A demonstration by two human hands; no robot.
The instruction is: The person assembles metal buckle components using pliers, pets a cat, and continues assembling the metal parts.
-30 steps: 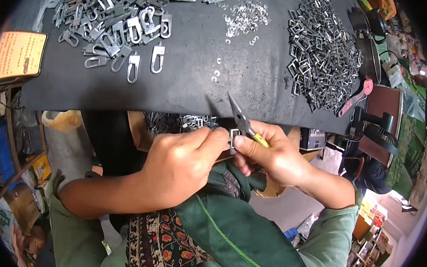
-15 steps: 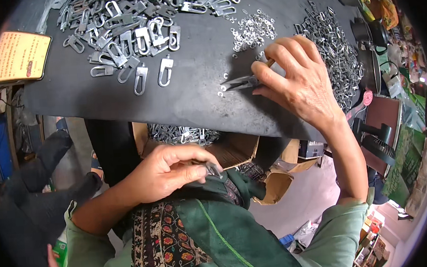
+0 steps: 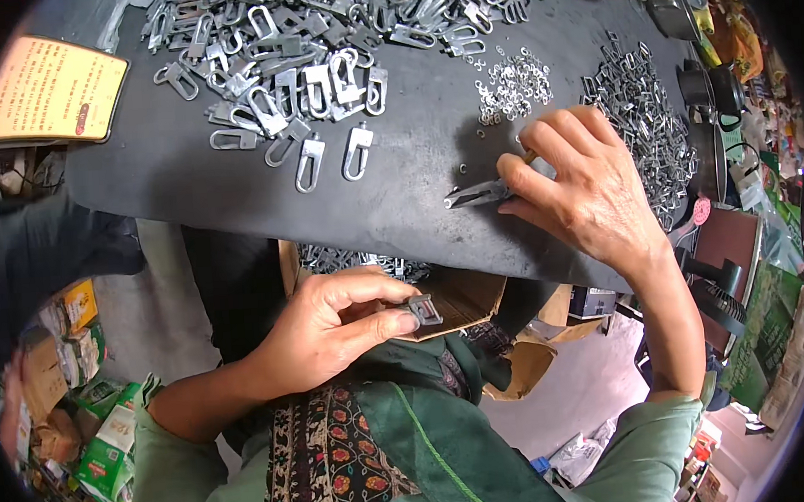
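My left hand (image 3: 329,334) pinches a small grey metal U-shaped shackle (image 3: 425,311) between thumb and fingers, below the table's front edge. Most of the piece is hidden by the fingers. My right hand (image 3: 592,189) is wrapped round needle-nose pliers (image 3: 479,194) just above the tabletop. A tiny white ring (image 3: 449,202) shows at the pliers' tip; whether the jaws grip it is too small to tell. Beyond the right hand lies a heap of similar small rings (image 3: 516,86). Two silver shackles, one tilted (image 3: 310,165) and one beside it (image 3: 357,152), lie apart from a large shackle pile (image 3: 297,46).
The dark table (image 3: 400,219) also carries a heap of small metal links (image 3: 642,117) at right and a printed yellow sheet (image 3: 51,88) at left. Underneath stands a cardboard box (image 3: 474,306) with metal parts. A small black fan (image 3: 713,292) is at right; another person's dark-clothed leg (image 3: 52,245) is at left.
The whole view has shifted, moving the table's contents rightward. My left hand has turned the shackle so more of it shows. The person at left has moved, uncovering green packages.
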